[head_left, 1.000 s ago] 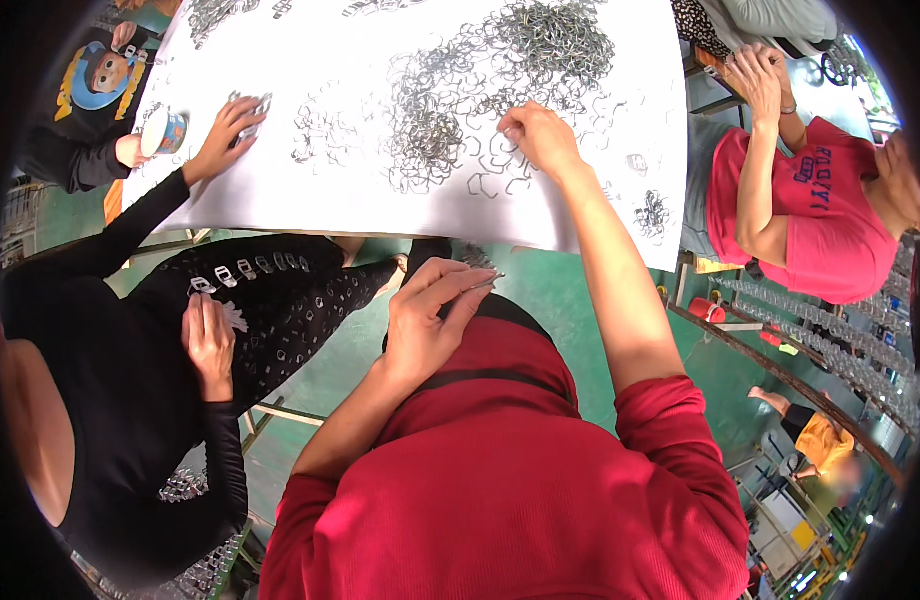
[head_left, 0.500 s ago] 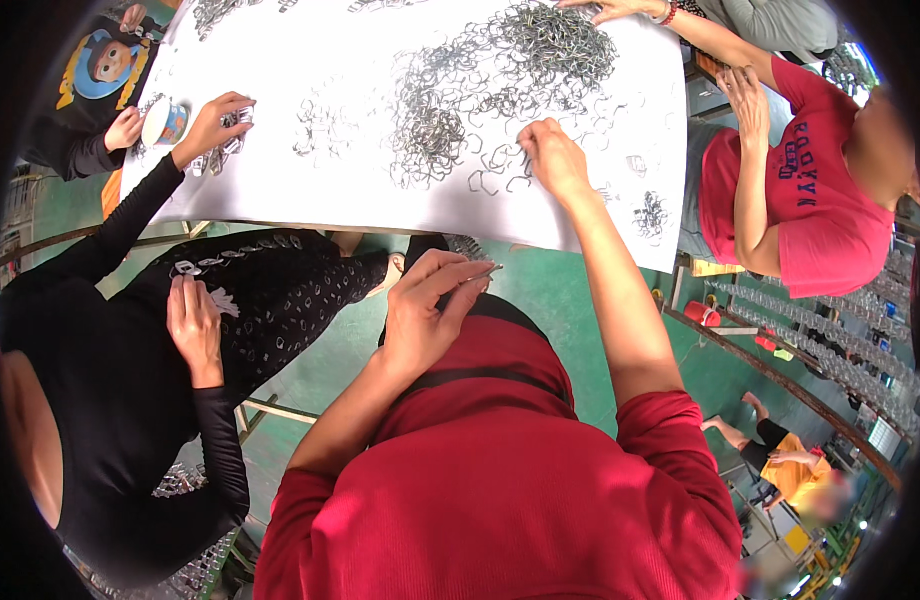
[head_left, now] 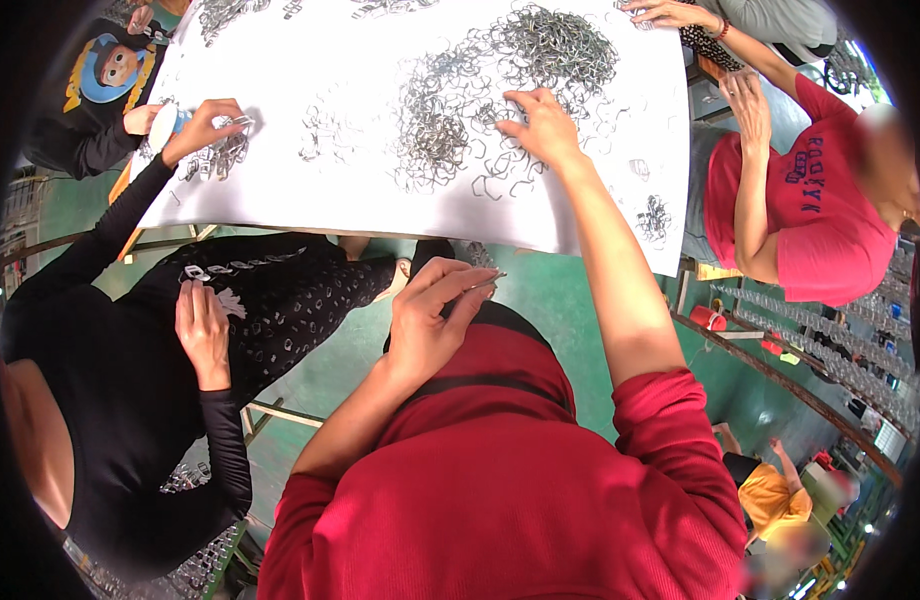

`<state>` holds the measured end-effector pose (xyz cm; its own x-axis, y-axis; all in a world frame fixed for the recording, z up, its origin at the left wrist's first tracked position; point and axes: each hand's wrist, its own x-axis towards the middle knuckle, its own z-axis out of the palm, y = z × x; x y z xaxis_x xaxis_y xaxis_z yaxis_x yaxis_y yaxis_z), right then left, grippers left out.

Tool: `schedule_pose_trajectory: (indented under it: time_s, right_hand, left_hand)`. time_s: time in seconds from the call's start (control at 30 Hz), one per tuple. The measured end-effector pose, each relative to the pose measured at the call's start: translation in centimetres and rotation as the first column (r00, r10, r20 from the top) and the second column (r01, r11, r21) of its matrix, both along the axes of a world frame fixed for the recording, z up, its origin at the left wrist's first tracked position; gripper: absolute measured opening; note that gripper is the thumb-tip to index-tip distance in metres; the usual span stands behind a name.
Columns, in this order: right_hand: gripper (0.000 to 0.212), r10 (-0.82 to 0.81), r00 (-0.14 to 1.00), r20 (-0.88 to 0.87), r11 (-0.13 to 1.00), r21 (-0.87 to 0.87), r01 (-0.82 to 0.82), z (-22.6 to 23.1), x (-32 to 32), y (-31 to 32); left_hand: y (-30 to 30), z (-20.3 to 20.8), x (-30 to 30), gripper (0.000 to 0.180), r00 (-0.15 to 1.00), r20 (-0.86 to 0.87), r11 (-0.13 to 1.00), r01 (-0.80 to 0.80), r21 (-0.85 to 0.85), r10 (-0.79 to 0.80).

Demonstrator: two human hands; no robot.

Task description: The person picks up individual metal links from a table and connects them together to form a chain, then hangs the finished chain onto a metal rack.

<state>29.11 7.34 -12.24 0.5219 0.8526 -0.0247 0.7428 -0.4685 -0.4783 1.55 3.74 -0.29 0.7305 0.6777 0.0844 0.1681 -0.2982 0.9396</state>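
"Where are the bent metal links (head_left: 435, 137)?"

"Spread over the white tabletop (head_left: 310, 195) in front of the person; they thicken into a heap (head_left: 560, 45) toward the far side; a few lie loose nearer the close edge."

"And the fingers?"

"The left hand (head_left: 430, 315) pinches a thin metal piece (head_left: 488, 281) between thumb and fingertips, clear of the table; the right hand (head_left: 542, 128) is over the links, its thumb and forefinger spread apart; whether they touch one, I cannot tell."

"How would a link handle?"

"Light and stiff, I judge, and hardly fragile; the smooth-looking metal may slip, and the hooked shapes probably snag their neighbours; a loose one looks easier to take than one in the heap; I'd pinch it along one side, thumb against forefinger, leaving the open ends free."
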Motion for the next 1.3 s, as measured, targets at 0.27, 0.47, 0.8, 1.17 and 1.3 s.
schedule_pose_trajectory:
  time_s: [0.27, 0.47, 0.8, 1.17, 1.3]
  right_hand:
    - [0.022, 0.023, 0.976, -0.215, 0.998, 0.062, -0.01, 0.4, 3.7, 2.5]
    - [0.024, -0.043, 0.999, 0.02, 0.998, 0.048, 0.042, 1.7, 4.8, 0.9]
    - [0.005, 0.058, 0.995, -0.084, 0.939, -0.334, -0.083, 1.0, 2.4, -2.2]
    - [0.005, 0.057, 0.996, -0.068, 0.972, -0.224, -0.071, 0.3, 1.6, -4.1]
    - [0.004, 0.074, 0.997, 0.037, 0.987, -0.145, -0.068, -0.2, 0.5, -4.7]
  left_hand:
    - [0.2, 0.1, 0.5, 0.021, 1.0, 0.016, 1.0, -0.024, 0.008, 0.024]
    - [0.4, -0.4, 0.4, 0.02, 0.999, 0.018, 0.999, -0.042, 0.028, 0.042]
    - [0.3, 0.1, 0.6, 0.02, 0.999, -0.021, 0.999, -0.047, 0.011, 0.047]
    - [-0.4, 0.3, 0.5, 0.019, 0.999, 0.011, 0.999, -0.036, 0.012, 0.036]
    - [-0.7, 0.1, 0.3, 0.02, 1.0, -0.004, 1.0, -0.021, -0.024, 0.021]
